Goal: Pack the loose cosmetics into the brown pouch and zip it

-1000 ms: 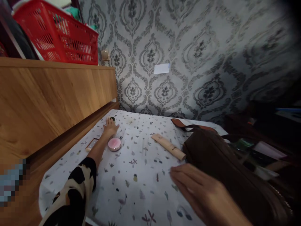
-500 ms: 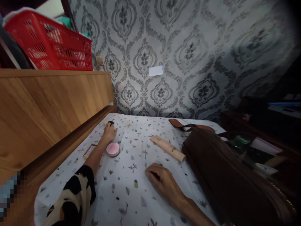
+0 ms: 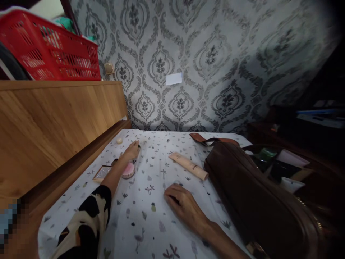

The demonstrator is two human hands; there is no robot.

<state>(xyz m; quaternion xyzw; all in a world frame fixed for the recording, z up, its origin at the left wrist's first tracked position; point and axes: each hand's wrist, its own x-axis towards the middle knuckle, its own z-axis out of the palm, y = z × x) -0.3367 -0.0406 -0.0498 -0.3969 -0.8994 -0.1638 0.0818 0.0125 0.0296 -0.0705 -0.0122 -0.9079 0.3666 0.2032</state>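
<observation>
My left hand (image 3: 132, 151) is over the far left of the patterned cloth, its fingers closed on a small dark object whose kind I cannot make out. Left of it stands a small cream-coloured pot (image 3: 119, 140). Near my left forearm lie a round pink compact (image 3: 128, 169), a glittery rectangular palette (image 3: 102, 173) and a small dark item (image 3: 115, 162), partly hidden by the arm. My right hand (image 3: 183, 203) rests on the cloth with its fingers curled and nothing visible in them. Beyond it lies a beige squeeze tube (image 3: 188, 166).
A brown handbag (image 3: 256, 194) lies open on the right, its strap (image 3: 215, 139) stretched towards the back; several items show inside. A wooden cabinet (image 3: 59, 115) with a red basket (image 3: 54, 50) borders the left. The patterned wall (image 3: 188, 54) stands behind the white cloth (image 3: 151, 223).
My left hand has moved right and slightly nearer with the small dark object, away from the cream pot. My right hand stays about where it was. The view has shifted slightly.
</observation>
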